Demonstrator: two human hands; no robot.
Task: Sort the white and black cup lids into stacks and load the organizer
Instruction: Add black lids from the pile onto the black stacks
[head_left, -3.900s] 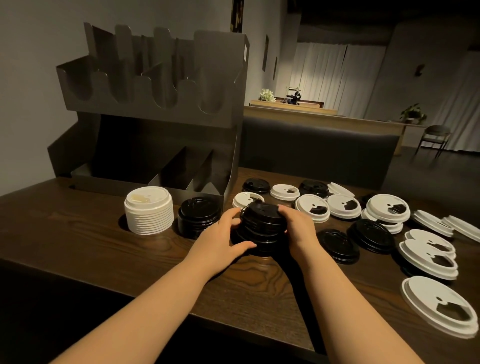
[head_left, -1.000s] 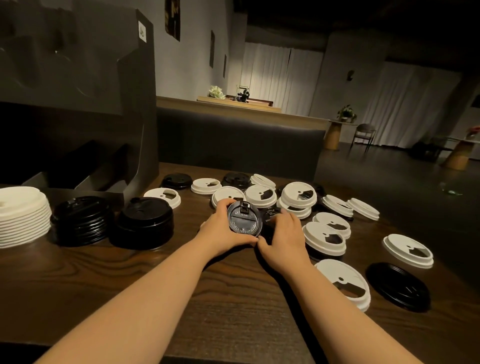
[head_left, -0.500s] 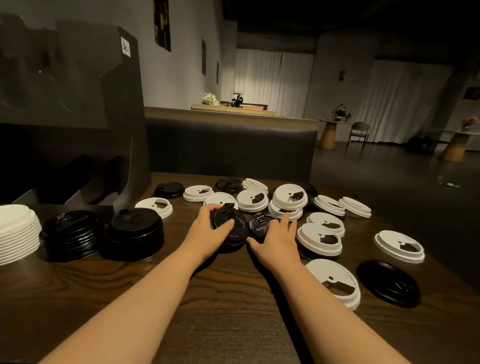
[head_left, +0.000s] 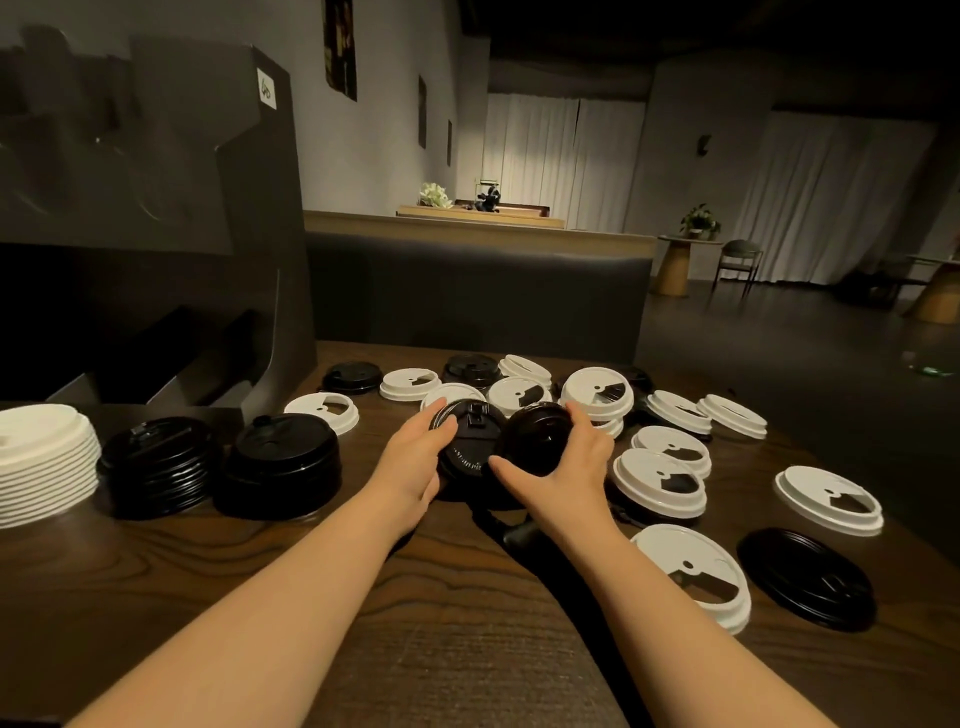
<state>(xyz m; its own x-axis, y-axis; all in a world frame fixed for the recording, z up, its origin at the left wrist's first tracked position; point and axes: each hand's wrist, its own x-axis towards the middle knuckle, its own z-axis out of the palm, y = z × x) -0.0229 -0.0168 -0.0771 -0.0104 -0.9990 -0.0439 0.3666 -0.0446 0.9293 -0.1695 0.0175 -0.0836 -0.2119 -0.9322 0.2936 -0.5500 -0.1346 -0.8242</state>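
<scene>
Stacking black lids: left hand (head_left: 415, 462) grips one black lid (head_left: 470, 441), right hand (head_left: 566, 467) grips a tilted lid (head_left: 537, 436); next, nest them squarely.

One head-worn wide-angle view looks forward and down, close over the desk (head_left: 441, 623), with the room behind

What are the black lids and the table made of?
The black lids look like thin moulded plastic: glossy, catching light, with raised lettering on one rim. The table looks like dark wood with a smooth finish: wavy grain lines run across it, though it may be a veneer.
</scene>
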